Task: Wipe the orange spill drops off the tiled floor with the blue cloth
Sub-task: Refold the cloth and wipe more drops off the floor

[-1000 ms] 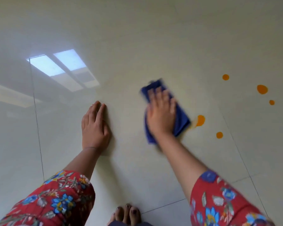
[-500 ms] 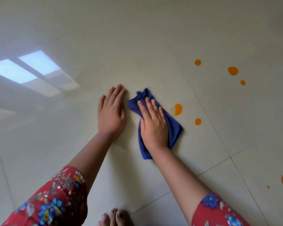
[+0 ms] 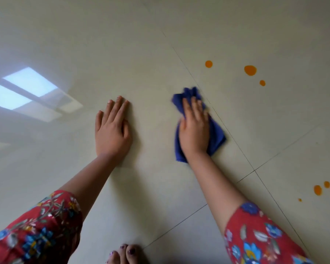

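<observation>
Because the blue cloth (image 3: 216, 134) looks soft and light, press its middle; the right hand (image 3: 194, 130) lays straight, close-set fingers (image 3: 195, 107) on it.

Location: indoor domestic room, viewed at floor level.
Glossy cream tiled floor (image 3: 160, 44) with thin grout lines (image 3: 254, 170); window reflection (image 3: 30, 84) on the glaze; bare toes (image 3: 126, 252) with painted nails and floral sleeves (image 3: 36, 231) indicate a home setting.

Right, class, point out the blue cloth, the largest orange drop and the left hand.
blue cloth (image 3: 216, 135): head view, uncovered right fold.
largest orange drop (image 3: 250, 70): head view, its middle.
left hand (image 3: 111, 131): head view, its back.
</observation>
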A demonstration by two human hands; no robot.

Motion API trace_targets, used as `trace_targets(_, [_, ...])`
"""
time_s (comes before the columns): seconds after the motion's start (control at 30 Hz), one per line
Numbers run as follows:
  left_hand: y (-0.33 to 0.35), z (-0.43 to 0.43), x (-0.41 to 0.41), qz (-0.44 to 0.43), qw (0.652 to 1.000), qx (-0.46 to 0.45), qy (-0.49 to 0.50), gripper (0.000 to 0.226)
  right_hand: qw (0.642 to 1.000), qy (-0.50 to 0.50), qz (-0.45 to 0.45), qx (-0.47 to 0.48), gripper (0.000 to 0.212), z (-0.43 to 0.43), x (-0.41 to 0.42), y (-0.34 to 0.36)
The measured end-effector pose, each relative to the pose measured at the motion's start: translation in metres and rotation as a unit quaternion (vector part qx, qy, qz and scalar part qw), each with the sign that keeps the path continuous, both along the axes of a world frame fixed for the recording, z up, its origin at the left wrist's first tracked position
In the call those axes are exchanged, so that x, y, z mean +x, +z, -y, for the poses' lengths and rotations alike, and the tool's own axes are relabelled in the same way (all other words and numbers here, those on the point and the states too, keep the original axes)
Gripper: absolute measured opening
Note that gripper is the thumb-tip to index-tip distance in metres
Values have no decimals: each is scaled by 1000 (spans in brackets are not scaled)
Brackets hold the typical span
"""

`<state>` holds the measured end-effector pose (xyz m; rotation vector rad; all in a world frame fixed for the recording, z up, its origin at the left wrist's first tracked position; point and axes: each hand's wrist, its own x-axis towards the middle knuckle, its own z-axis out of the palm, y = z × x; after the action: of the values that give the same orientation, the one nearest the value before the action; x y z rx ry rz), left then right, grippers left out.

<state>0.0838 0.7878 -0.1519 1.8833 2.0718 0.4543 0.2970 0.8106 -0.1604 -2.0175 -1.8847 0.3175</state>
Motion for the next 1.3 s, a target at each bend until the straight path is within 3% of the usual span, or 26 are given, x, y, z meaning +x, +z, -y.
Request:
trace_targets(0.1, [0, -1, 1, 0, 1000, 2, 6, 58, 987, 155, 31, 6, 50, 25, -42, 2])
trace_targets(0.2, [2, -1, 1, 0, 1000, 7, 7, 58, 963, 263, 58, -21, 52, 92, -23, 7])
trace_targets(0.27, [2, -1, 1, 1, 1000, 5, 7, 59, 970, 235, 67, -17, 54, 112, 12, 6])
trace_targets(0.43, [0, -1, 3, -3, 1000, 7, 14, 59, 997, 11, 75, -29, 50, 55, 60, 0])
trace_targets(0.53, [0, -1, 3, -3, 1000, 8, 13, 59, 997, 6, 72, -25, 52, 13, 28, -2])
trace_targets(0.63, [1, -1, 2, -5, 1000, 9, 13, 59, 985, 147, 88, -6, 53, 27, -8, -2])
trace_targets(0.7, [1, -1, 2, -5, 1000, 10, 12, 59, 952, 291, 97, -10, 53, 67, -3, 2])
trace_targets(0.77, [1, -2, 2, -5, 1000, 11, 11, 59, 930, 356, 93, -18, 55, 95, 27, 4])
trace_targets(0.83, [0, 0, 3, -5, 1000, 13, 15, 58, 945, 315, 83, -18, 55, 96, 63, 4])
trace_targets(0.93, [0, 0, 5, -10, 1000, 15, 18, 59, 989, 106, 99, -34, 52, 57, 102, 1])
trace_targets(1.0, [-1, -1, 5, -13, 1000, 15, 18, 59, 993, -4, 106, -47, 53, 20, 100, 1])
trace_targets(1.07, [-1, 0, 5, -14, 1000, 13, 16, 59, 993, -31, 101, -56, 57, -12, 73, 2])
trace_targets(1.2, [1, -1, 3, -14, 1000, 10, 14, 59, 986, 109, 113, -52, 56, -22, -12, 3])
trace_targets(1.3, [1, -2, 2, -1, 1000, 10, 10, 59, 957, 269, 104, -24, 53, 26, -36, 5])
